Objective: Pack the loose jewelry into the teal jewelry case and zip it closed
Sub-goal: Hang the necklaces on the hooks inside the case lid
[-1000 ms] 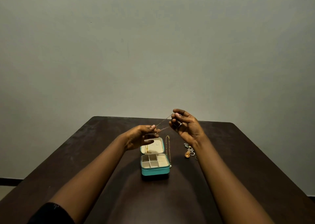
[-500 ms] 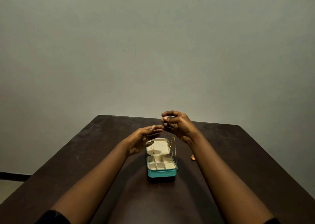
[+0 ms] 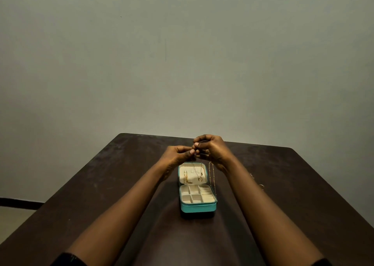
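Note:
The teal jewelry case (image 3: 197,207) lies open on the dark table (image 3: 101,184), its cream tray of compartments nearest me and its lid flat behind. Above the lid, my left hand (image 3: 178,154) and my right hand (image 3: 210,150) meet fingertip to fingertip and pinch a thin gold necklace (image 3: 197,173). Its chain hangs down over the lid, ending in a small ring pendant. A gold piece (image 3: 186,178) lies in the lid at the left. A beaded gold chain (image 3: 212,176) runs along the case's right side.
More small jewelry (image 3: 261,185) lies on the table right of my right forearm, partly hidden. A plain grey wall stands behind the table's far edge. A dark bar (image 3: 18,203) shows at the far left beyond the table.
My hands have come together from apart, and the stretched chain now hangs down over the lid. The view shifted, so the case sits further right in the frame.

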